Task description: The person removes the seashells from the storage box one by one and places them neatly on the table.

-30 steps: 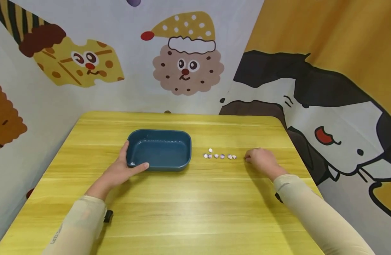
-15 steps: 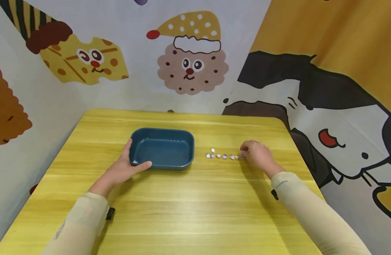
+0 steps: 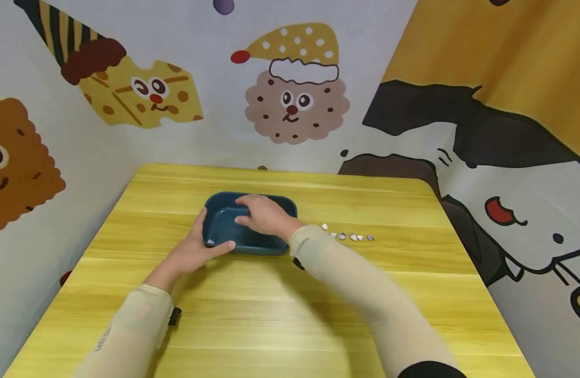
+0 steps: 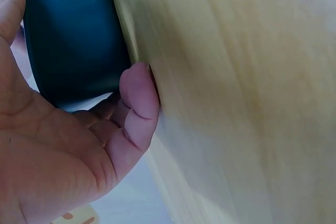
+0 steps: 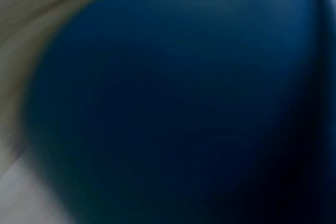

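Note:
A dark blue rectangular dish (image 3: pixel 223 223) stands on the table. My left hand (image 3: pixel 190 257) grips its left end, thumb on the front rim and fingers curled round the side; the left wrist view shows the same hand (image 4: pixel 79 145) against the dish wall (image 4: pixel 73 35). Over the dish's inside is my right hand (image 3: pixel 266 215), thumb and fingers spread apart, with nothing visible between them. A tiny white piece (image 3: pixel 210 241) lies in the dish's front left corner. Right of the dish, small white and purple shell-like pieces (image 3: pixel 353 237) form a row, partly hidden by my right sleeve.
The yellow wood-grain table (image 3: pixel 271 315) reaches back to a wall covering (image 3: pixel 200 147) printed with cartoon food. A curtain (image 3: pixel 497 105) with a cartoon animal hangs along the right side. Blur fills much of the right wrist view.
My right hand has swung left from the row's right end to above the dish, and its fingers have spread. A purple piece at that end is uncovered. My left hand stays on the dish.

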Available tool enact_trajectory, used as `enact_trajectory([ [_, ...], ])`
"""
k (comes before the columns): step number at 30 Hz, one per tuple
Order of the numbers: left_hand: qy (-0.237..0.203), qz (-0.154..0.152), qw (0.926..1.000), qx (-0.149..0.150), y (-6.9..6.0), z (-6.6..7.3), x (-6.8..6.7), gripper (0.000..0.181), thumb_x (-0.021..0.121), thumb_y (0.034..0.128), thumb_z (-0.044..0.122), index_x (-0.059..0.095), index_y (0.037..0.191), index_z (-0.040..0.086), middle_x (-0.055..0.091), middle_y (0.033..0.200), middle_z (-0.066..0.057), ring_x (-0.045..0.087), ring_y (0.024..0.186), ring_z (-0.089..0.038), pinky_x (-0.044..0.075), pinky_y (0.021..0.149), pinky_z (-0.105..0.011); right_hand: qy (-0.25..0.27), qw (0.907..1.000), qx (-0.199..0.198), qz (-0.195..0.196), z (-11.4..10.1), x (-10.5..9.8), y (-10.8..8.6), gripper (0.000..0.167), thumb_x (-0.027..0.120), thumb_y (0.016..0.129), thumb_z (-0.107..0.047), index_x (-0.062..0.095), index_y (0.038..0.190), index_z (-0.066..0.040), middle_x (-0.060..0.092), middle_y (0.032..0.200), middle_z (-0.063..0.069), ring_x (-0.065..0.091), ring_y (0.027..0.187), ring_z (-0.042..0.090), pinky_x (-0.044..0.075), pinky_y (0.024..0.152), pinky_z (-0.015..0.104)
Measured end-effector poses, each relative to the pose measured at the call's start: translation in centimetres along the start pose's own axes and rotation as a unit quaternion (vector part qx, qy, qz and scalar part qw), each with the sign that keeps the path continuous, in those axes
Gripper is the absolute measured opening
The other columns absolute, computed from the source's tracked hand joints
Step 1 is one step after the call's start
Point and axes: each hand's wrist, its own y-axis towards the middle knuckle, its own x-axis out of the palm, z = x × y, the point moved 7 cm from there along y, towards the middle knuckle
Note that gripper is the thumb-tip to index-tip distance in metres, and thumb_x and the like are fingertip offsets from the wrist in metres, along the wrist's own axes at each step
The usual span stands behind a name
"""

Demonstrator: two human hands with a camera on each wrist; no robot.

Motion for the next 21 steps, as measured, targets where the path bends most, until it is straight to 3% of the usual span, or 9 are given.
enact_trajectory([
  [3, -0.013, -0.003, 0.9999, 0.008, 0.2, 0.5, 0.4, 0.13, 0.066, 0.0934, 0.075, -0.031, 0.166, 0.028, -0.004, 0.178, -0.03, 0.027, 0.157, -0.06, 0.032, 0.12, -0.074, -0.031, 0.9984, 0.038, -0.027, -0.5, 2.2, 3.5, 0.068, 0.063, 0.108, -0.043, 0.039, 0.167, -0.018, 0.046, 0.169, 0.003, 0.053, 0.15, 0.021, 0.046, 0.121, 0.039],
  [5, -0.023, -0.003, 0.9997, 0.012, 0.2, 0.7, 0.6, 0.13, 0.067, 0.0935, 0.074, -0.03, 0.167, 0.028, -0.005, 0.179, -0.028, 0.025, 0.158, -0.058, 0.031, 0.122, -0.072, -0.056, 0.9965, 0.046, -0.041, -1.1, 3.5, 4.9, 0.067, 0.062, 0.109, -0.042, 0.039, 0.167, -0.017, 0.046, 0.17, 0.004, 0.049, 0.153, 0.023, 0.043, 0.123, 0.04],
  [9, -0.033, -0.005, 0.999, 0.028, 0.4, 1.1, 0.6, 0.129, 0.067, 0.0954, 0.07, -0.03, 0.166, 0.026, -0.003, 0.179, -0.028, 0.024, 0.159, -0.057, 0.031, 0.123, -0.07, -0.157, 0.9852, -0.002, -0.068, -3.0, 5.9, 6.2, 0.049, 0.056, 0.112, -0.038, 0.056, 0.157, -0.018, 0.058, 0.16, 0.002, 0.054, 0.149, 0.02, 0.04, 0.125, 0.037],
  [12, -0.032, -0.002, 0.999, 0.029, 0.4, 1.1, 0.3, 0.129, 0.068, 0.0953, 0.07, -0.031, 0.166, 0.027, -0.001, 0.178, -0.029, 0.029, 0.157, -0.057, 0.035, 0.121, -0.069, -0.196, 0.9778, -0.042, -0.062, -4.1, 6.6, 6.2, 0.033, 0.054, 0.114, -0.03, 0.071, 0.142, -0.022, 0.069, 0.145, -0.002, 0.062, 0.137, 0.018, 0.044, 0.12, 0.035],
  [17, -0.022, 0.004, 0.9995, 0.02, 0.4, 0.7, -0.1, 0.131, 0.069, 0.0944, 0.07, -0.031, 0.166, 0.026, 0.001, 0.177, -0.031, 0.032, 0.155, -0.058, 0.039, 0.118, -0.068, -0.11, 0.9874, -0.091, -0.069, -4.6, 6.8, 5.8, 0.024, 0.063, 0.11, -0.024, 0.081, 0.125, -0.027, 0.077, 0.127, -0.008, 0.07, 0.117, 0.011, 0.056, 0.102, 0.028],
  [21, -0.033, 0.003, 0.9991, 0.024, 0.4, 0.5, -0.3, 0.13, 0.07, 0.0957, 0.066, -0.031, 0.166, 0.025, -0.004, 0.177, -0.031, 0.027, 0.157, -0.059, 0.037, 0.119, -0.07, -0.044, 0.9838, -0.135, -0.11, -4.3, 7.0, 5.2, 0.022, 0.068, 0.107, -0.025, 0.083, 0.122, -0.025, 0.076, 0.128, -0.008, 0.07, 0.114, 0.006, 0.055, 0.097, 0.021],
])
